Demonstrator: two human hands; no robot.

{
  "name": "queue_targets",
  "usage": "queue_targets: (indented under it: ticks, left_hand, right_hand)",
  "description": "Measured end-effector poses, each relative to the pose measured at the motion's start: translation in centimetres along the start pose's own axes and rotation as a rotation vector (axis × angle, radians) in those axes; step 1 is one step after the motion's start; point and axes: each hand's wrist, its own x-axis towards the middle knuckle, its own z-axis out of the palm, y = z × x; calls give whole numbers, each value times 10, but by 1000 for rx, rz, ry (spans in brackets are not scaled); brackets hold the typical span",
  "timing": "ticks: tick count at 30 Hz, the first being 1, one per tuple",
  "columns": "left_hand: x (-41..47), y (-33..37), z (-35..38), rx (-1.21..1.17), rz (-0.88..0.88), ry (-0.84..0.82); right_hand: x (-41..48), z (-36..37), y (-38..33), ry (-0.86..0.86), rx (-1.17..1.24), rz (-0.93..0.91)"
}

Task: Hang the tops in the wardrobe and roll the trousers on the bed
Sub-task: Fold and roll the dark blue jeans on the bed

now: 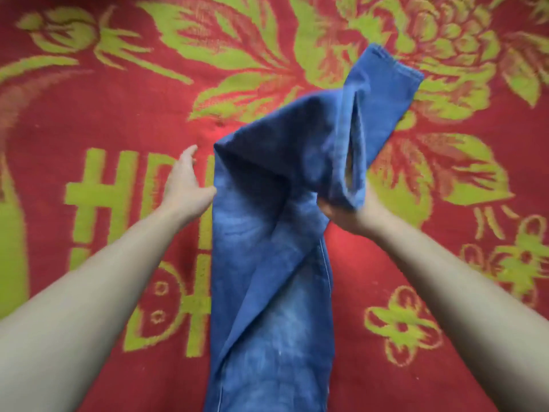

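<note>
Trousers (267,248), faded blue denim, on fuzzy floral blanket (118,129).

The fingers of the right hand (350,217) are covered by the fold of the trousers (267,239) draped over it. Beyond that hand, the raised hem is blurred. Back past both wrists, the trousers are cut off by the bottom edge. Beside the left hand (185,185), the green lettering (98,203) of the bedcover (89,114) is partly hidden under the denim.
</note>
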Motion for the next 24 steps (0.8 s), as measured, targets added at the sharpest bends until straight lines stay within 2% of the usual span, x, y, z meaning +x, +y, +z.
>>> queue_targets:
  ticks: [2, 3, 4, 5, 7, 9, 13, 15, 16, 18, 22, 24]
  left_hand:
    - [-25, -24, 14, 282, 82, -148]
    - [-37, -32, 20, 401, 153, -188]
    - [-47, -36, 24, 508, 257, -193]
    - [-55, -39, 28, 596, 388, -168]
    - [-64, -40, 35, 669, 654, -75]
    - [-68, -33, 40, 664, 816, -21]
    - [-73, -18, 55, 823, 1080, -142]
    - [-73, -17, 57, 814, 1205, -160]
    - [-71, -16, 55, 750, 1191, -156]
    - [-65, -13, 46, 507, 1013, -129]
    - [-21, 23, 9, 97, 554, 179]
    - [17, 60, -9, -182, 358, 214]
  right_hand:
    - [-34, 25, 44, -322, -453, -253]
    - [-43, 33, 56, -444, -637, -328]
    - [-50, 37, 60, -490, -738, -362]
    - [-54, 40, 65, -474, -742, -397]
    - [-59, 47, 74, -331, -671, -502]
    - [-62, 52, 78, -222, -695, -619]
    - [-60, 50, 84, -156, -657, -621]
    - [-58, 44, 84, -159, -655, -603]
    - [-55, 39, 83, -144, -656, -592]
    - [-42, 28, 75, -71, -599, -517]
    - [17, 3, 32, 182, -111, -208]
    - [70, -9, 4, 329, 98, -67]
